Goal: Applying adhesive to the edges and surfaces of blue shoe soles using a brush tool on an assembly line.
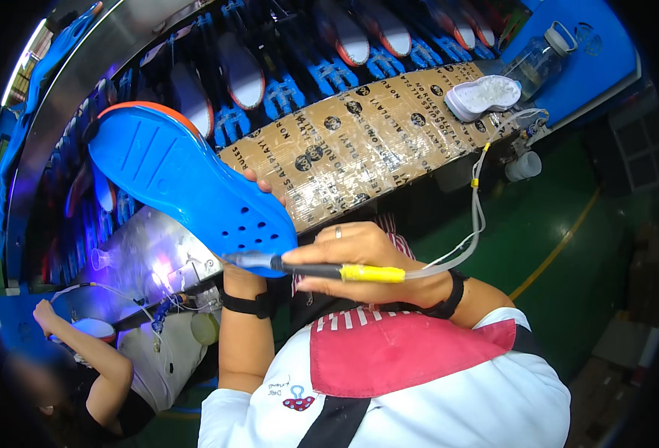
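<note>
A large blue shoe sole (169, 168) with an orange edge, raised ridges at one end and round holes at the other is held up in front of me. My left hand (261, 184) grips it from behind, its fingertips curling over the far edge while the palm is hidden. My right hand (363, 246) is closed around a hose-fed brush (307, 267) with a black and yellow handle. The brush's pale, motion-blurred tip overlaps the holed end of the sole near its lower edge; whether it touches, I cannot tell.
A cardboard-covered bench (344, 149) lies beyond my hands, with a white sole (483, 97) and a clear jug (542, 60) at its right end. Behind it run racked shoes (243, 75) on blue clamps. A clear hose (479, 201) trails right. A co-worker's arm (90, 340) is lower left.
</note>
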`<state>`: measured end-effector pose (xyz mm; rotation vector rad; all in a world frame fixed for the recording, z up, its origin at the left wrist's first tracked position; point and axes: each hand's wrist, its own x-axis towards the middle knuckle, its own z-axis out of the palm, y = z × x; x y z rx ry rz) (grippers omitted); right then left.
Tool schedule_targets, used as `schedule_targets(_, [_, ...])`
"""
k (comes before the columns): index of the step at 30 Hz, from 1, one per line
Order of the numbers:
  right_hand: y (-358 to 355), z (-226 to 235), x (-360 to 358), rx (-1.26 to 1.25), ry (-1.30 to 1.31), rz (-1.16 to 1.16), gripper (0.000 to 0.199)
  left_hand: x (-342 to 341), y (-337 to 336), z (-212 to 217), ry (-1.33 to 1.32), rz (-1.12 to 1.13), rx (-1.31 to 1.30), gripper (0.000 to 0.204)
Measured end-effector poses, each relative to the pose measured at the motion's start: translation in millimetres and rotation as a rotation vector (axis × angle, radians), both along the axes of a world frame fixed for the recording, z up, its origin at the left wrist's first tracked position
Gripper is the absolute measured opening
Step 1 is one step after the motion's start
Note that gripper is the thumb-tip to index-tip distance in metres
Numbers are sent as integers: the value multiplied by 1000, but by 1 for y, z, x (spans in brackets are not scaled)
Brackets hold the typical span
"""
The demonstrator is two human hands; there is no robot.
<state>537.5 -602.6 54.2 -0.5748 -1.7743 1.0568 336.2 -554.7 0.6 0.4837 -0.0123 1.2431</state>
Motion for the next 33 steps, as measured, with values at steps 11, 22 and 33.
schedule_targets(11, [8, -4, 3, 41, -46, 12, 30, -27, 2, 27, 258, -53, -95, 88])
schedule_targets(22, [17, -3, 8, 110, -166, 204, 25, -32, 10, 58, 893, -158, -153, 48])
schedule_targets(33, [17, 2, 9, 215, -330, 252, 22, -19, 37, 64, 1157, -598, -248, 38])
